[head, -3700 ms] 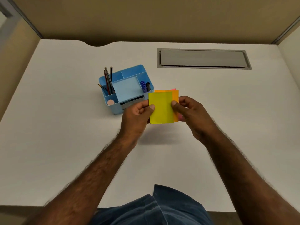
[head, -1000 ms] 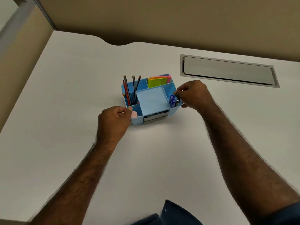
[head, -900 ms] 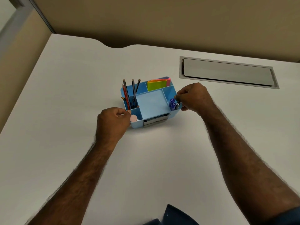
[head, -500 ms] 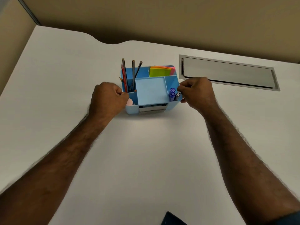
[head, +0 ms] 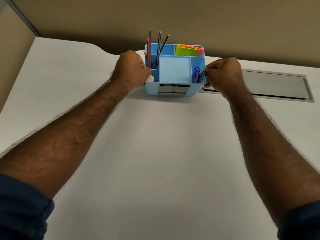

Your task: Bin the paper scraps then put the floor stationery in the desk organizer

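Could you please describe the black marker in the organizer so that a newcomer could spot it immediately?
On the white desk stands a blue desk organizer, held at both ends. In its front right compartment, beside the right hand, stand three markers; the black marker is nearest that hand, the only dark one next to two purple markers.

blue desk organizer (head: 174, 91) upright on desk, holding pencils (head: 158, 49), sticky notes (head: 187, 50), markers (head: 197, 76).
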Available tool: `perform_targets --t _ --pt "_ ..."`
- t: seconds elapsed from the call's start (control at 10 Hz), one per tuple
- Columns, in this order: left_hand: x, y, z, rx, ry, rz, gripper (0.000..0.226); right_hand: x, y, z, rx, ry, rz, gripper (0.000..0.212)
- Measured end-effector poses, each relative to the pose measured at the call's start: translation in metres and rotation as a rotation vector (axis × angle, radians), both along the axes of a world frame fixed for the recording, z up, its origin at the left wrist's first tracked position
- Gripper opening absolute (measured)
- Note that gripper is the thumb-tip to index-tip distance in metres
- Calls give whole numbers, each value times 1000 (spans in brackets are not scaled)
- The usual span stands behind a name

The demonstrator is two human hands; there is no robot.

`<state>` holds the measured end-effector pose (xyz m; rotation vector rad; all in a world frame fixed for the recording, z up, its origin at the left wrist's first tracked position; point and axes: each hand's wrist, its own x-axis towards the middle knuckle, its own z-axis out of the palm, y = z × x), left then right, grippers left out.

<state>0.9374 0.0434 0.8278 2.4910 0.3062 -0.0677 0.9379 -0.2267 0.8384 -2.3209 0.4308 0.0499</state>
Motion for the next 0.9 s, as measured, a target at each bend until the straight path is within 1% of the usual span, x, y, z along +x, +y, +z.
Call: perform_targets --t 0.1,0.3,0.4,0.5,0.6,0.7,0.8,0.9 --pt "10 -4 -1 -1 3 -6 29 7 -1 -2 -32 11 0 13" --pt "16 -11 -6 -21 18 16 34 13 -3 -7 -23 43 -16 21" --pt "15 -12 -9 -27 -27 15 30 16 -8 -10 -16 16 -18 19" --pt "7 -14 -6 -15 -72 31 28 12 -10 -8 -24 35 6 22" --pt "-3 -15 1 18 -153 76 33 5 -14 -1 -96 -80 72 30" --pt "-21 -19 17 82 -298 69 35 -8 -17 21 -216 -238 87 34" --pt "-42 -28 45 56 -526 -24 34 -20 -18 53 -217 -417 129 44" --pt "-64 -49 76 55 -645 -88 43 -39 -18 93 -321 -567 197 60"
